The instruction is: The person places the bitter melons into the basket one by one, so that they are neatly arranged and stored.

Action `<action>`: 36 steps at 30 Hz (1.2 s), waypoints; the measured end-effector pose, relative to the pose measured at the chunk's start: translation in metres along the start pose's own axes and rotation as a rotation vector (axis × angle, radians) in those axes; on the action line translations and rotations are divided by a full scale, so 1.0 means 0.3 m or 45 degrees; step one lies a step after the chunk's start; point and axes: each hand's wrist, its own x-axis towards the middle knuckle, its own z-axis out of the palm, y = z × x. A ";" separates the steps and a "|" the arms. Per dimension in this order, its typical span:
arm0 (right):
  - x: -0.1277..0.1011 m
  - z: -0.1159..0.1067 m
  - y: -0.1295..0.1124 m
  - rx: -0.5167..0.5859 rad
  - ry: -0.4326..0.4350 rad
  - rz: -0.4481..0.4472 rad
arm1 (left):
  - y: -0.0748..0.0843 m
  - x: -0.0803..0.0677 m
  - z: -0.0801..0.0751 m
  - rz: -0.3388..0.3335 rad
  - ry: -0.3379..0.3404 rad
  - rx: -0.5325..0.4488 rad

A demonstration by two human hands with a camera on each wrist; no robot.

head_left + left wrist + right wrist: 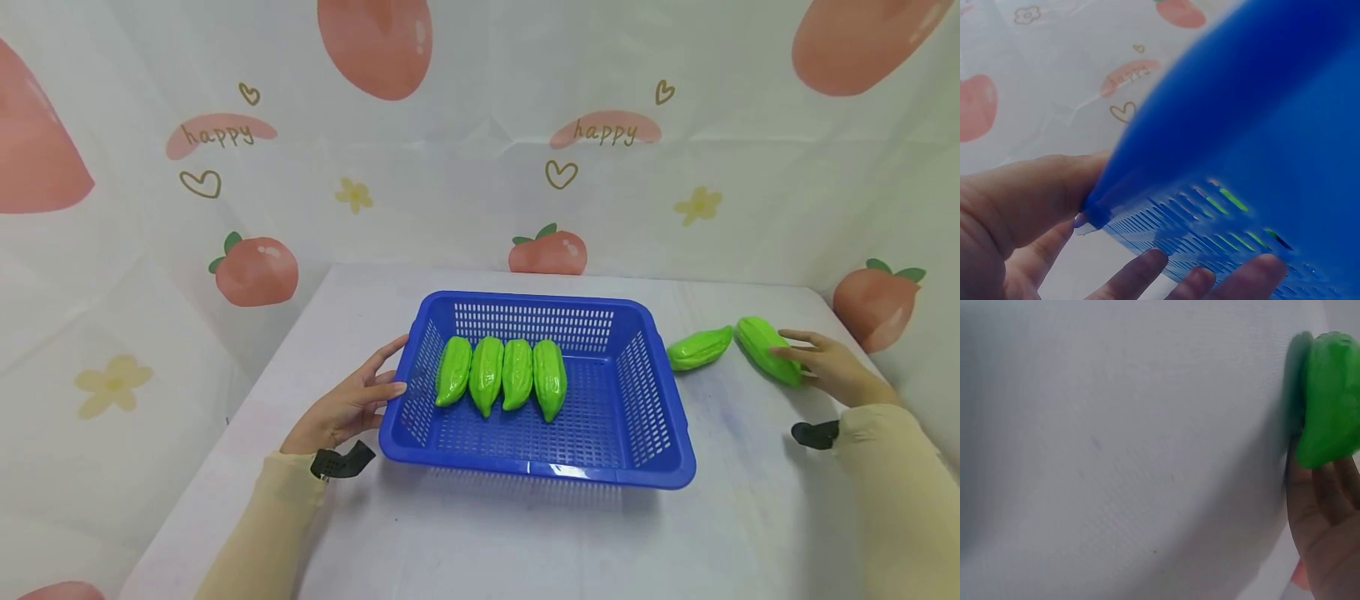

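My left hand (347,408) grips the left rim of a blue plastic basket (536,475), thumb at the rim; in the left wrist view its fingers (1250,278) spread along the slotted outer wall (1147,228). Several glossy green bitter melons (487,375) lie side by side in the basket's left half. At the right of the table, my right hand (836,371) holds another bitter melon (761,346) by its near end. The right wrist view has this bitter melon (1335,400) at its right edge, with fingers (1333,494) behind it.
One more bitter melon (699,348) lies on the white table (465,542) between the basket and my right hand. A white curtain (450,167) printed with fruit and hearts hangs behind the table and along its sides.
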 end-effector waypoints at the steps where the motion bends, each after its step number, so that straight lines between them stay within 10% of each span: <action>1: 0.001 0.000 0.001 0.004 -0.001 -0.005 | 0.000 0.001 0.001 -0.001 0.001 -0.001; 15: -0.001 0.020 -0.001 0.301 0.099 -0.112 | -0.002 0.001 -0.002 0.007 -0.014 -0.016; 23: 0.002 0.043 -0.089 0.770 0.009 -0.328 | 0.000 0.001 -0.001 -0.007 -0.018 -0.026; 36: -0.014 0.118 -0.250 1.013 -0.071 -0.491 | 0.000 0.003 -0.002 -0.008 -0.028 -0.015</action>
